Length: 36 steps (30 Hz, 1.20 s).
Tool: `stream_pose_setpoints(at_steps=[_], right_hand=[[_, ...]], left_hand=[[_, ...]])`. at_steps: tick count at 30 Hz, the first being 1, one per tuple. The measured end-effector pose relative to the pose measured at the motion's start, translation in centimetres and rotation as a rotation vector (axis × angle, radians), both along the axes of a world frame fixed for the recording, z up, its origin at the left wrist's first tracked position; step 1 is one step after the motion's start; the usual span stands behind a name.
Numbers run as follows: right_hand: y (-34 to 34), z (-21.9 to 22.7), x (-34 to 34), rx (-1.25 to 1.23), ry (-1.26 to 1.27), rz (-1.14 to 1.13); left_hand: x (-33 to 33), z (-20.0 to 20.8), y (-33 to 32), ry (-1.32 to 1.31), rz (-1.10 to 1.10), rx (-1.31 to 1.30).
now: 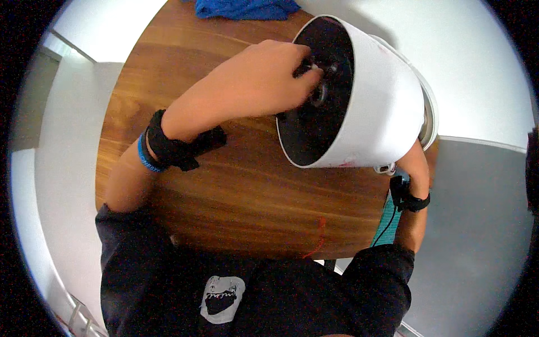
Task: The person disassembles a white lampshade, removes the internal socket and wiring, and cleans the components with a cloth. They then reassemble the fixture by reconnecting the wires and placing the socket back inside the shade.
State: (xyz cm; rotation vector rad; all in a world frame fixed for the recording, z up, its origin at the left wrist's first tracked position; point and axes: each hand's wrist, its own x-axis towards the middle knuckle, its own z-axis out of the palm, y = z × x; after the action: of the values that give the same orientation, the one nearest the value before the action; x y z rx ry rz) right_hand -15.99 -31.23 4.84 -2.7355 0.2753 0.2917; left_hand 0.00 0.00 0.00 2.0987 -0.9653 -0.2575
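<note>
A large white cylindrical vessel (387, 95) with a black inside is tilted over the table's right side, its round mouth facing left. My left hand (275, 78) reaches into this mouth. Its fingers are curled and pressed together near a small shiny part (320, 94) in the dark inside; what they hold, if anything, I cannot make out. Low on the right, my right hand (412, 163) is against the vessel's base end, and its fingers are hidden behind the white wall. A pale ring-shaped rim (431, 112) runs around the base end.
The vessel is over a round brown wooden table (236, 185). A blue cloth (247, 8) lies at its far edge. Near the front are a thin red string (321, 230) and, under my right forearm, a teal strip (386, 224). A black cord (387, 227) hangs from my right wrist.
</note>
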Motion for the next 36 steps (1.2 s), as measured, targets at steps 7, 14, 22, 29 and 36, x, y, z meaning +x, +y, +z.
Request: stream_pose_setpoints(at_steps=[7,14,22,29,36], right_hand=[[0.5,-2.7,0.1,0.213,-0.747,0.171],[1.5,-1.8,-0.2,-0.276,-1.222,0.225],[-0.9,-0.4,1.2,-0.080,-1.070,0.073],[-3.4,0.2,3.1,-0.123,-1.103,-0.008],[-2.2,0.1,4.5,-0.185,-1.137,-0.116]], left_hand=[[1.1,-1.6,-0.1,0.025,0.025,-0.184],[0.1,0.0,-0.6,0.210,0.099,-0.156],[0.6,-0.3,-0.4,0.167,0.073,-0.257],[0.5,1.2,-2.2,0.140,0.094,-0.247],[-0.2,1.4,-2.9,0.174,0.134,-0.254]])
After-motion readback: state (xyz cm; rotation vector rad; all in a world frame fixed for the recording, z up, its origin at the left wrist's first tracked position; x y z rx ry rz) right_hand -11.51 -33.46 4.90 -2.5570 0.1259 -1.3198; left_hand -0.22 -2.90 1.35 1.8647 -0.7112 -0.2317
